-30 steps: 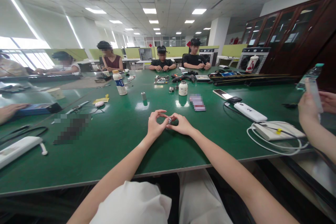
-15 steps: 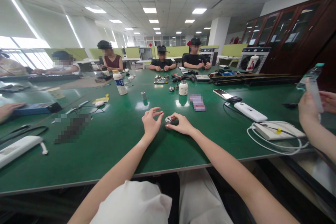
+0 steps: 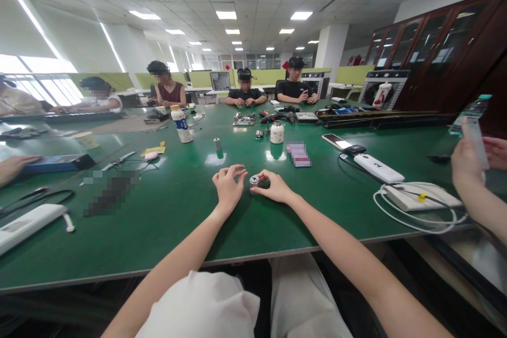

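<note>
My right hand grips a small silver metal cylinder between thumb and fingers. Its round top faces up and shows dark holes or marks; the exact kind of part is unclear. On the left of the cylinder, my left hand is open, with curved fingers and the thumb apart from them. It holds nothing, and its fingertips are a short way from the cylinder. Beyond my left hand, another small grey cylinder stands upright on the green table.
A white jar and a blurred purple item lie past my hands, with a labelled bottle farther left. To the right are a white power bank and a white box with coiled cable. A co-worker's hand is at far right.
My left hand has shifted very slightly to the left, its fingers still apart. My right hand keeps its grip on the metal cylinder.
</note>
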`<state>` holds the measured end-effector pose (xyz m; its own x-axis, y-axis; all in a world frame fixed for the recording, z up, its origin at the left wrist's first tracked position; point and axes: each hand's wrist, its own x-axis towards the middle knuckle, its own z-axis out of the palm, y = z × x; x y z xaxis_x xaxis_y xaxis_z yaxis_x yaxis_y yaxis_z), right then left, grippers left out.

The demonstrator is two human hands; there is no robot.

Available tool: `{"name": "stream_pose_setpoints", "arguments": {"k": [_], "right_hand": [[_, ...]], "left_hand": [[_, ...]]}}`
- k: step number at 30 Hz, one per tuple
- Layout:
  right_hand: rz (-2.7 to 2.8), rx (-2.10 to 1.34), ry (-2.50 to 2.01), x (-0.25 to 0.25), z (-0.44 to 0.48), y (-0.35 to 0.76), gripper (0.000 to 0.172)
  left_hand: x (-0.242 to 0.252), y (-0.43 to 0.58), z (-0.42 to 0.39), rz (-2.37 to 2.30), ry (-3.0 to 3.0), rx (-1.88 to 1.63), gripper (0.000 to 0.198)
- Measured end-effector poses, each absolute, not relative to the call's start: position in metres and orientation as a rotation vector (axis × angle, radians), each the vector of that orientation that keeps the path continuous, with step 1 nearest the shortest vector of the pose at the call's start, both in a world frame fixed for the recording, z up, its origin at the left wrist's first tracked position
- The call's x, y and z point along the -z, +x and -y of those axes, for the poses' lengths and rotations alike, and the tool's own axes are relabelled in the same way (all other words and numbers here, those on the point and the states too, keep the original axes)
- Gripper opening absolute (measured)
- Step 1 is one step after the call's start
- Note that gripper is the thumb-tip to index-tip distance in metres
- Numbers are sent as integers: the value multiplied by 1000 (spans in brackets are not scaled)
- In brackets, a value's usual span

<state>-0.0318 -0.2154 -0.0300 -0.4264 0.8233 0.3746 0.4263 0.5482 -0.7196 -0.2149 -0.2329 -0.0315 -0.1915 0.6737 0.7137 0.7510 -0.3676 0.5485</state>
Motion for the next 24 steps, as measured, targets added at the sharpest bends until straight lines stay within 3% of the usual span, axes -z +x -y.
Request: {"name": "stream_pose_setpoints", "arguments": {"k": [14,24], "right_hand": [[2035,-682,-1006,40,216,-33,38],[2212,-190,-1157,35,228,-40,30]], "left_hand": [[16,-198,249,1544,-2240,1595,21],[18,-200,248,1474,-2294,1623,24]]}}
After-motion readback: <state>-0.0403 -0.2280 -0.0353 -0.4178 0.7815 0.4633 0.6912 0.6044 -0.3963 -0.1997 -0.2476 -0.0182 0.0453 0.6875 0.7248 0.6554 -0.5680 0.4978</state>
